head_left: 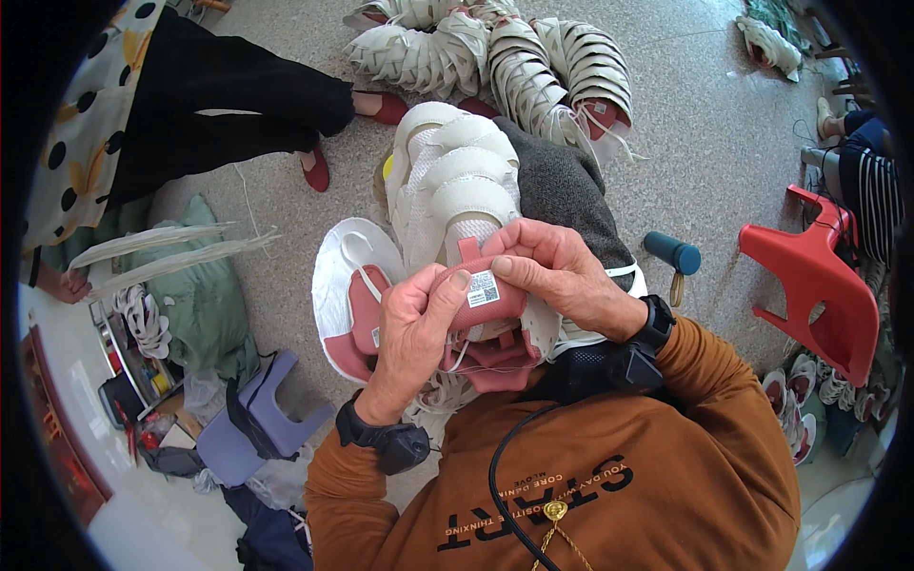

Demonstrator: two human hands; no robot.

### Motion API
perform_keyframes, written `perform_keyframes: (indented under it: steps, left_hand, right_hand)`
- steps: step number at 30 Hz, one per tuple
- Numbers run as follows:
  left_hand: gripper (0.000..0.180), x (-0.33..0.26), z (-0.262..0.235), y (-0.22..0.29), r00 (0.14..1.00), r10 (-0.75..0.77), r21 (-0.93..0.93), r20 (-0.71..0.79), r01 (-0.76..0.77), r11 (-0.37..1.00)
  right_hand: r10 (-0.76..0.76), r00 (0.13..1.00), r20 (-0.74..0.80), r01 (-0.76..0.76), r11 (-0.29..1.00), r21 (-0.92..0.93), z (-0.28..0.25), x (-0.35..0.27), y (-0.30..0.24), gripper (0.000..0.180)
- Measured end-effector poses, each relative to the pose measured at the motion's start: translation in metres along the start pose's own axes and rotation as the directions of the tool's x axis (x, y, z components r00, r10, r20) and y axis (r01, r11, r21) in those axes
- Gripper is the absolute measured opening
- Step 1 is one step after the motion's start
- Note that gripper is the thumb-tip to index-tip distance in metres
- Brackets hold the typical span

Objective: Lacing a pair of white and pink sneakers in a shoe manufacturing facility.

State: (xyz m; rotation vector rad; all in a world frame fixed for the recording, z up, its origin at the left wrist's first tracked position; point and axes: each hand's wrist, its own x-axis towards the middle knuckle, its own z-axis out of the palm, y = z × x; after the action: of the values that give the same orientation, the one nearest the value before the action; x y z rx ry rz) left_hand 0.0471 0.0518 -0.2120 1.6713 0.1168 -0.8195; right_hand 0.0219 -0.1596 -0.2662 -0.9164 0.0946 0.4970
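Centrally held tongue: a dusty-pink padded shoe tongue [510,305] is between the two hands, just above the chest of the brown sweatshirt [666,457]; a small white label [483,288] faces up on it and a pink loop [467,249] stands at its far edge.
Left hand: the left hand [411,319] grips the tongue's left side, thumb on top by the label; the fingers underneath are mostly hidden.
Right hand: the right hand [562,274] pinches the tongue's far right corner between thumb and bent fingers.
Wrists: a black strapped device sits on each, the left one [386,443] and the right one [647,343].
White uppers: a row of overlapping white shoe uppers [462,167] extends away beyond the hands, beside a dark grey cloth [554,176].
Upper at left: another white upper with pink lining [338,257] lies just left of that row.
Floor beyond: long curved stacks of uppers [514,67] lie on the speckled floor [685,114].
Right side: a teal cylinder [672,253] with a strap lies near the right forearm; farther out is a red plastic stool [819,285].
Left side: a person in black trousers [228,100] and red shoes [316,169] is near a green sack [195,305]; a lilac stool [243,438] is nearer.
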Motion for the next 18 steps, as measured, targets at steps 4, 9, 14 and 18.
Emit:
perform_keyframes:
  steps: [4,9,14,18]
  left_hand:
    - [0.027,-0.001,0.0,-0.002,1.0,-0.007,0.013,-0.013,0.007,1.0]
    - [0.035,-0.001,0.01,0.004,0.996,0.029,-0.016,-0.087,-0.031,0.999]
    - [0.035,0.0,0.012,0.005,0.994,0.038,0.002,-0.101,-0.038,0.999]
    - [0.035,0.0,0.013,0.005,0.993,0.046,0.009,-0.112,-0.045,0.999]
  right_hand:
    - [-0.002,1.0,-0.001,0.002,1.0,0.018,0.0,0.001,0.001,0.025]
    - [-0.004,1.0,0.014,0.004,1.0,0.019,-0.001,0.001,-0.001,0.026]
    - [0.011,1.0,0.014,-0.011,1.0,0.008,-0.001,0.001,-0.004,0.026]
    - [0.011,1.0,0.016,-0.012,1.0,0.005,-0.002,0.0,-0.002,0.025]
